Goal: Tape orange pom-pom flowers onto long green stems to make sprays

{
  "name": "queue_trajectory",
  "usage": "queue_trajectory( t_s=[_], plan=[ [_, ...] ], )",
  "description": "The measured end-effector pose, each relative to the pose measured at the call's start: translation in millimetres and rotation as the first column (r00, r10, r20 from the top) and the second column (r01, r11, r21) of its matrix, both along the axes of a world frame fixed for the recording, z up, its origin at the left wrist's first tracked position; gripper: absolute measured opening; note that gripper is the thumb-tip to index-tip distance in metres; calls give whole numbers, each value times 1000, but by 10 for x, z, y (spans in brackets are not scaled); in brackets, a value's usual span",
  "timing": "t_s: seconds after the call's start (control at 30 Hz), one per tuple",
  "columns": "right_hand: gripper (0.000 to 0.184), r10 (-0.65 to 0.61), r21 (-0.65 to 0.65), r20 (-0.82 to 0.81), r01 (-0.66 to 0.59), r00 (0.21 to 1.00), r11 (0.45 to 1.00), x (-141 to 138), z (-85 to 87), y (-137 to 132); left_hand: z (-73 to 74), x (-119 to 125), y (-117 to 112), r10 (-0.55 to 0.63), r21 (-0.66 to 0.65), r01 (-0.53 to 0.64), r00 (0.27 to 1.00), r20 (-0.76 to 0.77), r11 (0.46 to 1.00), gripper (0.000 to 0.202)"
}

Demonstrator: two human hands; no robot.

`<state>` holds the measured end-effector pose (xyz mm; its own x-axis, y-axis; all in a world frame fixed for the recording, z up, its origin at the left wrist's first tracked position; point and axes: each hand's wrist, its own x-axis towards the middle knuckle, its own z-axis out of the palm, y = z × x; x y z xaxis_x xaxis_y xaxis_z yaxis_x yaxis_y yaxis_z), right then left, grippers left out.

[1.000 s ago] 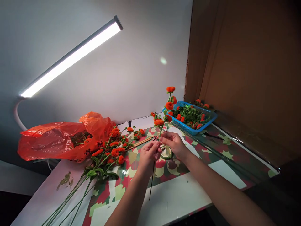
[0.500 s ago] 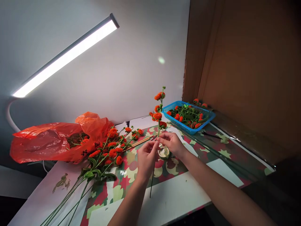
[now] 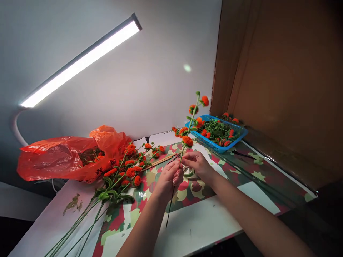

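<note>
An artificial flower stem [image 3: 190, 125] with fuzzy orange blooms and small green leaves tilts up to the right, its thin bare end pointing down. My left hand [image 3: 168, 175] is closed round its lower part, fingers curled in. My right hand [image 3: 197, 165] pinches at the stem just above the left fingers; whether a strip of tape lies between those fingertips is too small to tell. Partly hidden behind my hands, a roll of tape [image 3: 189, 174] lies on the patterned mat [image 3: 182, 194].
Finished-looking orange flower stems [image 3: 131, 173] lie at the left beside a red plastic bag [image 3: 59, 157] with more flowers inside. A blue basket [image 3: 220, 149] of flowers stands back right. Wooden sticks [image 3: 158, 162] lie behind my hands. A lit lamp [image 3: 83, 60] hangs upper left.
The flower stem has turned and now leans to the right. My left fingers have curled further round it, while my right hand stays pinched at the stem. The view has shifted slightly.
</note>
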<state>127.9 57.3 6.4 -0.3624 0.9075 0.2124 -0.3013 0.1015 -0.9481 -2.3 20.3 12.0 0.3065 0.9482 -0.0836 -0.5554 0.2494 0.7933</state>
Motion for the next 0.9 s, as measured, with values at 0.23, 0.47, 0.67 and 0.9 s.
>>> queue_trajectory(
  t_s=[0.23,0.47,0.67,0.9],
  plan=[
    [14,-86,162,77,73,993,984,63,59,43,-4,51,-2,69,-9,-69,997,-33,998,32],
    [8,30,-24,-29,-30,999,999,50,69,28,-3,38,8,110,-31,-110,994,3,993,32],
    [15,-2,-174,-145,-23,989,984,0,37,25,-17,23,30,138,-27,-138,990,-13,990,34],
    [21,2,2,-16,-2,1000,1000,2,74,-20,3,44,-8,91,-40,-90,996,24,995,30]
  ],
)
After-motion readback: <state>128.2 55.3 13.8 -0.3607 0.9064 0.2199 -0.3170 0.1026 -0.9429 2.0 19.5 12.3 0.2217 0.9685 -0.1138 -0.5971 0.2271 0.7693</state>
